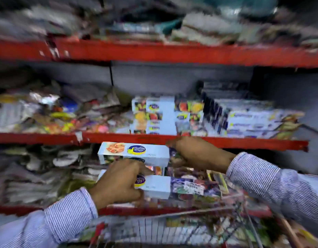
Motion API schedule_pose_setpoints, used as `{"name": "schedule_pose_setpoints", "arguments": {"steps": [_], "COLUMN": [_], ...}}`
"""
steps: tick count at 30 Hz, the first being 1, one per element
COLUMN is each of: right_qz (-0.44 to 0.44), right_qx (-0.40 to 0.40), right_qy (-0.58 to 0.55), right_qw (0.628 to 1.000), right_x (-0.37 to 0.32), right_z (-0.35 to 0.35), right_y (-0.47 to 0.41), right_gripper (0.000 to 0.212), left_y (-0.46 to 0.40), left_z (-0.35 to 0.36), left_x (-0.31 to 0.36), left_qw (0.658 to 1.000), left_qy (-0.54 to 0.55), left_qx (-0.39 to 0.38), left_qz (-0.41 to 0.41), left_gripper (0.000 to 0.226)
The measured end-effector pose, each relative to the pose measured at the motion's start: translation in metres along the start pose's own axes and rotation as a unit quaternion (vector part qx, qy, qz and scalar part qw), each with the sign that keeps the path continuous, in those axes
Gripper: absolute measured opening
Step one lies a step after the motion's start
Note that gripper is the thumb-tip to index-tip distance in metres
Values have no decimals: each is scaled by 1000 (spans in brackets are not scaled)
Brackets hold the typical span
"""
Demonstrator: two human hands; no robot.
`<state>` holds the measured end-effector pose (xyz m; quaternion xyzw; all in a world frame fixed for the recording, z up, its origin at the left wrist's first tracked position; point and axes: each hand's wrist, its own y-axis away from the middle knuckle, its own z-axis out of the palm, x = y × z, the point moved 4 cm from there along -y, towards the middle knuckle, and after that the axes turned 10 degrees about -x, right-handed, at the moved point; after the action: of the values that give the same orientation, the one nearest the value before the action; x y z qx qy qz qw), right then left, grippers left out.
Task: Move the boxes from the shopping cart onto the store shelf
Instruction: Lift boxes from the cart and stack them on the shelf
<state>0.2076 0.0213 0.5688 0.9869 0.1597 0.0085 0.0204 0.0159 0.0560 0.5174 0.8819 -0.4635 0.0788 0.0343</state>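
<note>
A long pale-blue box [135, 153] with a pizza picture and a blue-and-yellow logo hangs level just below the red edge of the middle shelf [118, 137]. My right hand [195, 153] grips its right end. Below it, my left hand [118, 183] is closed around the left part of a second, similar box [174, 187], which lies above the wire shopping cart [199, 228]. Another box shows between the two, mostly hidden. Several matching boxes [154, 115] stand stacked on the middle shelf behind.
Flat blue-and-white boxes [253, 120] fill the right of the middle shelf, and foil packets [47, 115] the left. Blurred goods crowd the top shelf [154, 51] and the lower left bay. The cart holds more packages.
</note>
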Motion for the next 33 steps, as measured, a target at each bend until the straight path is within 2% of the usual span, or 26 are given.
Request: {"name": "schedule_pose_setpoints", "arguments": {"steps": [4, 8, 12, 16, 23, 26, 27, 30, 33], "right_qz": [6, 38, 79, 136, 176, 164, 148, 153, 163], "right_qx": [47, 71, 77, 52, 20, 11, 14, 106, 121], "right_qy": [37, 43, 39, 2, -80, -55, -68, -136, -104], "right_qw": [998, 996, 993, 989, 981, 985, 987, 973, 974], "right_x": [14, 47, 95, 149, 165, 167, 166, 168, 172], "right_z": [-47, -71, -70, -37, -14, -9, -8, -7, -15], "right_y": [-6, -26, -60, -102, -128, -134, -135, -138, -130], "right_gripper": [33, 19, 33, 32, 46, 43, 40, 15, 16], "left_y": [-19, -41, -65, -86, -114, -123, -126, -134, -141], "left_z": [-56, -100, -121, -124, -113, -108, -106, -102, -102], "left_x": [-2, -3, -7, -10, -27, -35, -37, -43, -46], "left_qw": [999, 999, 998, 999, 998, 998, 998, 998, 998], "left_qy": [20, 35, 43, 28, 38, 40, 43, 44, 45], "left_qx": [21, 28, 33, 29, 17, 12, 10, 8, 8], "left_qz": [-14, -19, -34, -33, -40, -45, -46, -45, -45], "left_gripper": [60, 60, 59, 57, 54, 56, 57, 56, 53]}}
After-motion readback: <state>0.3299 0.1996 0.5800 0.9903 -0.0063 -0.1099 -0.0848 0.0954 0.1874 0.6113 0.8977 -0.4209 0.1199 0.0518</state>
